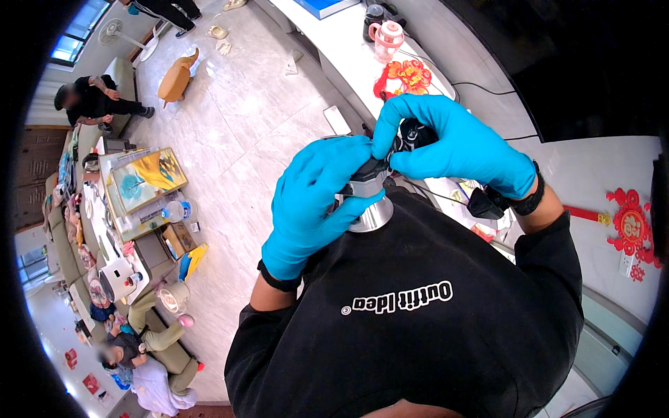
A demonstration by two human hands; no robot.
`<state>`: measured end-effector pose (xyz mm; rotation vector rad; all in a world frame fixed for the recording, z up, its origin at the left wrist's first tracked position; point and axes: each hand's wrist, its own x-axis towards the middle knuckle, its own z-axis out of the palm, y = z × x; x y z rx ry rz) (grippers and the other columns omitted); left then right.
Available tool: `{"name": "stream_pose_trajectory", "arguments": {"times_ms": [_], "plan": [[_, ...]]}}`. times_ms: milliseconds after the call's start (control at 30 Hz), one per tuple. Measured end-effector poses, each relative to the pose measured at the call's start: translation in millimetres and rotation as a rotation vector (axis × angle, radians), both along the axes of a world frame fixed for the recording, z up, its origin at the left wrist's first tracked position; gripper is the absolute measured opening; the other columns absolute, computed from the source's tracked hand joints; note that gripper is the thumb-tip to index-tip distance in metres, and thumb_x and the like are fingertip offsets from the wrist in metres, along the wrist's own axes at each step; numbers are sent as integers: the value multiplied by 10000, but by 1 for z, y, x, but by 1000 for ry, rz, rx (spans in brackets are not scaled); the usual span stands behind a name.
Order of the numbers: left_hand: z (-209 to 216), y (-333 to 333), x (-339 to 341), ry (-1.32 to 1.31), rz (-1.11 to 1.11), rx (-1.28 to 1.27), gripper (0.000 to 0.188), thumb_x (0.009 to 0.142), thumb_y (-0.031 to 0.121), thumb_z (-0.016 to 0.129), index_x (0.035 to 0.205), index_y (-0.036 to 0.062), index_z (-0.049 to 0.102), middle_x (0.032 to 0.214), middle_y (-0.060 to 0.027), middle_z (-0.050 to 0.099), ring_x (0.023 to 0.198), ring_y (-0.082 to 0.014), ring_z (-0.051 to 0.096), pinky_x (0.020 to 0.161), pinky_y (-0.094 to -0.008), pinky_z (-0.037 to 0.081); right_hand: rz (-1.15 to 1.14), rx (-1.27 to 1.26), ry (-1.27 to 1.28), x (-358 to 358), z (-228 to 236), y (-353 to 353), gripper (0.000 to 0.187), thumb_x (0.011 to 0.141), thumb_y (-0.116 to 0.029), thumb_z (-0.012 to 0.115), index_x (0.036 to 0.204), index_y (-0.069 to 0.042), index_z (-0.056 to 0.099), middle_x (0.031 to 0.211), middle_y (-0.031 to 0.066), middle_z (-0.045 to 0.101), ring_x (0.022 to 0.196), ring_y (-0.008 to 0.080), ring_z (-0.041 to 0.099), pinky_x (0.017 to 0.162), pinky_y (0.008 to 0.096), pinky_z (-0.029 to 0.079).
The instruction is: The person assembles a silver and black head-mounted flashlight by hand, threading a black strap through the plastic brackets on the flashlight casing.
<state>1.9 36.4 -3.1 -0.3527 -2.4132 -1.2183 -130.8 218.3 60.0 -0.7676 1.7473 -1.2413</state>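
Head view: smooth blue-gloved left hand (306,202) clasps the shiny, angular metal pot (373,213), right hand (463,143) pinching its black top (371,168)

Your left hand (313,198) wraps the side of the pot (373,212), just in front of your chest, while your right hand (453,143) is at its top. Past your right hand is the counter (334,33): the ornament (411,75) lies nearest you on it, the mug (387,42) behind that, the box (326,7) farther along. To your right, the wall hanging (631,224) is near a socket (626,263). Across the floor (237,118) on your left are a framed picture (143,182), a jug (176,211) beside it, and a laptop (120,277). The bucket (173,298) stands nearer you than the laptop. Farther ahead, the stool (178,80) stands between counter and fan (113,31).
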Motion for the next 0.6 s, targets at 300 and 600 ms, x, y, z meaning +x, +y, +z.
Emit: {"name": "stream_pose_trajectory", "arguments": {"times_ms": [300, 600], "plan": [[7, 4, 2, 190, 83, -388, 526, 708, 221, 750, 1182, 88, 567, 1160, -101, 599, 1007, -268, 602, 897, -431, 459, -13, -57, -43, -1, -11, 2, 155, 741, -42, 684, 883, -80, 636, 858, 9, 648, 786, 97, 604, 791, 242, 482], [9, 2, 10, 112, 60, -304, 503, 725, 212, 753, 1191, 123, 586, 1168, -102, 621, 1074, -291, 593, 988, -475, 403, 60, -111, -31, -3, -11, 6, 210, 783, -129, 717, 971, -52, 664, 897, 37, 680, 794, 98, 628, 780, 245, 508]]}}
